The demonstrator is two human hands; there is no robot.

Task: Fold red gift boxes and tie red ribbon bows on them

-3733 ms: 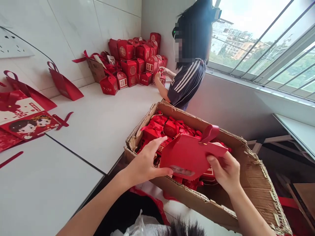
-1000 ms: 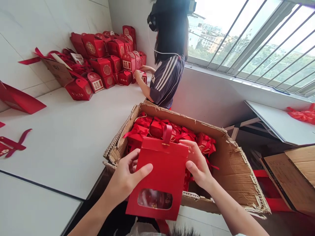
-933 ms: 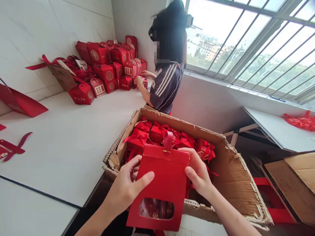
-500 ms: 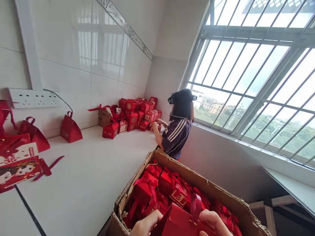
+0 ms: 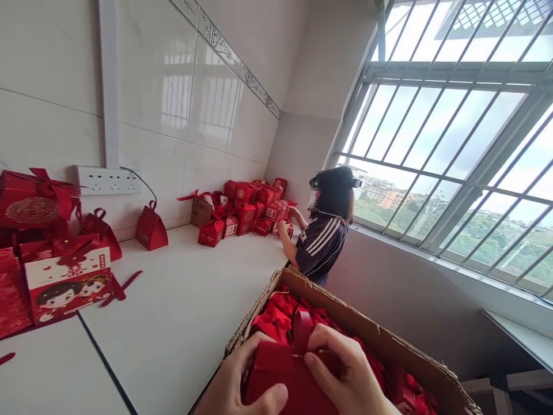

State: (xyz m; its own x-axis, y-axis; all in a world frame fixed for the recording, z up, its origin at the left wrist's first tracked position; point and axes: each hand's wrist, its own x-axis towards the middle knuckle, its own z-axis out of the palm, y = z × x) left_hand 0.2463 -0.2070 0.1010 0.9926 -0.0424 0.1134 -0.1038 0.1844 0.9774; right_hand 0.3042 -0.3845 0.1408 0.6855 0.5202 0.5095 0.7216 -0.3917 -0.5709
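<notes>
A red gift box [image 5: 280, 380] with a dark red ribbon loop [image 5: 302, 329] on its top is held low in front of me, over a cardboard box [image 5: 371, 323]. My left hand [image 5: 242, 380] grips its left side, thumb across the near face and fingers behind. My right hand [image 5: 341, 369] pinches at the base of the ribbon loop, thumb and forefinger close together on the top edge. Beneath, the cardboard box holds many red gift boxes [image 5: 276, 317] with ribbons, partly covered by my hands.
On the white table [image 5: 185, 294], red boxes [image 5: 246, 213] are piled against the far wall, where a person [image 5: 324, 236] handles one. Left are a red box with a couple picture [image 5: 69, 288], a triangular red box [image 5: 152, 227] and a loose ribbon [image 5: 123, 288]. A power strip [image 5: 108, 180] is wall-mounted.
The held gift box has come up and slightly left in view, showing more of both hands. My right hand has closed in on the ribbon's base. The view has shifted left.
</notes>
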